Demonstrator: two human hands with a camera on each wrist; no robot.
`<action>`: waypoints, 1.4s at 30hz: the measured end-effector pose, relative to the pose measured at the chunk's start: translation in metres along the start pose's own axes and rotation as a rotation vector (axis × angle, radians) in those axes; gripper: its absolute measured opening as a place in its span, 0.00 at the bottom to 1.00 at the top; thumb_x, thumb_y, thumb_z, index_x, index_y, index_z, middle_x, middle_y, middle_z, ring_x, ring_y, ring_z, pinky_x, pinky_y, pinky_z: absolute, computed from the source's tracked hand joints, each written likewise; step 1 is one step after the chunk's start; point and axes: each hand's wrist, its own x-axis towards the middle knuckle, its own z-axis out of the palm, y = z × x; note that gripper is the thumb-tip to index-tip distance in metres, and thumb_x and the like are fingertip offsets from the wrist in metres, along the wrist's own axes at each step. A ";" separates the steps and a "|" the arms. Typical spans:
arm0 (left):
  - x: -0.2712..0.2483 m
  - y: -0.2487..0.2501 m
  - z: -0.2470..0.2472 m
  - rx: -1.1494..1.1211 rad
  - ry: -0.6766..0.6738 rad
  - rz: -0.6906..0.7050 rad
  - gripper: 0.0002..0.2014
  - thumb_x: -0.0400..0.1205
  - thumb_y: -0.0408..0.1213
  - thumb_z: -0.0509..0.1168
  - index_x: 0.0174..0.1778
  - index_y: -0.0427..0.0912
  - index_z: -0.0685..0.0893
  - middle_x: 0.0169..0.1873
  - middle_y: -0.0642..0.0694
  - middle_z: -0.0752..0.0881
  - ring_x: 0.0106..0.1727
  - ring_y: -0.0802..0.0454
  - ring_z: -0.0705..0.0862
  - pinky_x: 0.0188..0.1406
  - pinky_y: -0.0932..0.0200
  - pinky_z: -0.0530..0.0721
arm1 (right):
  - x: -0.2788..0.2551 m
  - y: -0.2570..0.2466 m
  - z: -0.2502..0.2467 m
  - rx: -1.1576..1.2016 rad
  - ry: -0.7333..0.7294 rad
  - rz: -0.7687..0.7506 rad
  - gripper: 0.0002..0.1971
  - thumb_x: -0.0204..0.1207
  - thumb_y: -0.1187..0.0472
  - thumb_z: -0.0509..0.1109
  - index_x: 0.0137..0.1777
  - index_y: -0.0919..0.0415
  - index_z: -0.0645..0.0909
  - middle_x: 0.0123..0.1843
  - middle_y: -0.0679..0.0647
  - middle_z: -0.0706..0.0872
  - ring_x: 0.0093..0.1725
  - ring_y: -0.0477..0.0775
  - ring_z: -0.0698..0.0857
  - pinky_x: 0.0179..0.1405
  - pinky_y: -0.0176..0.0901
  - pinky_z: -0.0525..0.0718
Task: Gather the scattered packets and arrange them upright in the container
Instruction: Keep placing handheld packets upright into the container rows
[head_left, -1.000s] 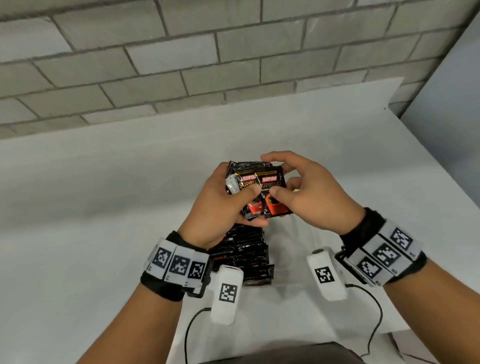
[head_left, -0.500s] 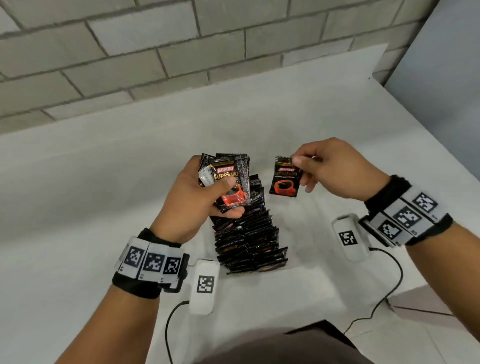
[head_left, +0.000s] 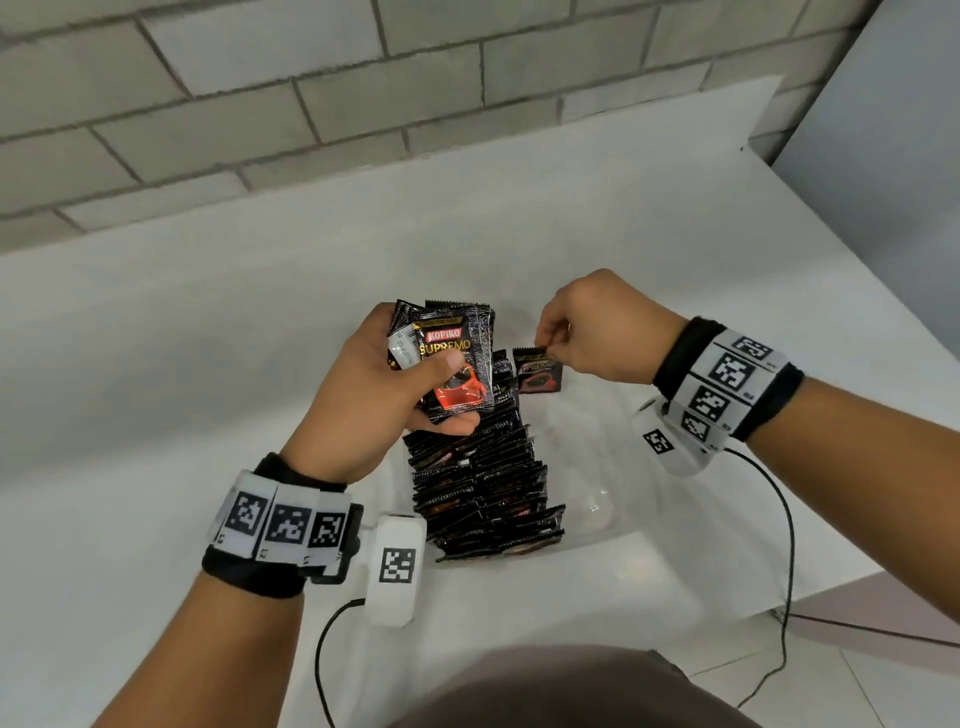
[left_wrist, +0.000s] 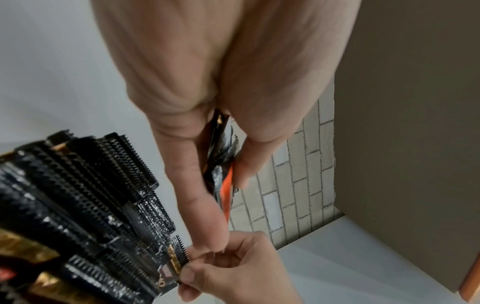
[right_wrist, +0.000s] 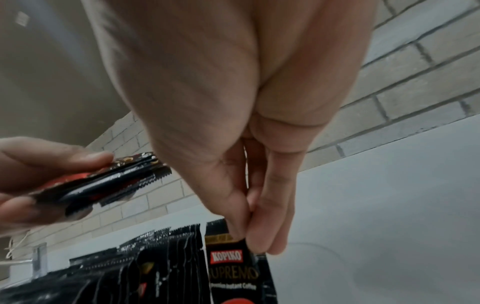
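Observation:
My left hand (head_left: 415, 384) grips a small stack of black Kopiko packets (head_left: 457, 358) above the far end of the row, thumb across the front one. My right hand (head_left: 558, 345) pinches a single packet (head_left: 537, 371) by its top edge and holds it upright at the far end of the row of upright packets (head_left: 483, 483) in the clear container (head_left: 597, 512). In the right wrist view the pinched packet (right_wrist: 233, 273) stands beside the row (right_wrist: 130, 267). The left wrist view shows the stack (left_wrist: 221, 156) edge-on between thumb and fingers.
The container sits on a white table (head_left: 182, 364) against a brick wall (head_left: 311, 104). The table's right edge (head_left: 831, 587) drops off near my right forearm. Cables from the wrist cameras trail over the near table edge.
My right hand drew one packet off the stack in my left hand, carried it to the right, then lowered it to the far end of the row. The left hand kept its stack.

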 end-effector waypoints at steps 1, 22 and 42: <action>0.001 0.000 0.000 0.000 0.007 0.005 0.18 0.84 0.27 0.70 0.68 0.36 0.75 0.56 0.32 0.90 0.45 0.26 0.92 0.38 0.37 0.93 | 0.001 0.000 0.001 -0.015 -0.005 -0.006 0.09 0.75 0.67 0.74 0.51 0.57 0.93 0.43 0.49 0.89 0.40 0.46 0.82 0.38 0.31 0.74; -0.009 0.001 0.017 -0.047 -0.088 -0.015 0.22 0.80 0.32 0.74 0.69 0.38 0.76 0.54 0.35 0.91 0.43 0.30 0.93 0.36 0.42 0.92 | -0.031 -0.034 -0.033 0.620 0.132 -0.038 0.18 0.66 0.45 0.85 0.54 0.47 0.88 0.43 0.48 0.88 0.38 0.59 0.90 0.45 0.54 0.92; -0.010 -0.003 0.005 -0.015 -0.045 0.021 0.25 0.79 0.27 0.74 0.69 0.39 0.74 0.56 0.35 0.91 0.42 0.33 0.94 0.33 0.45 0.92 | -0.026 -0.033 -0.018 0.853 0.167 0.034 0.13 0.76 0.70 0.79 0.57 0.61 0.84 0.49 0.63 0.88 0.31 0.65 0.92 0.37 0.59 0.92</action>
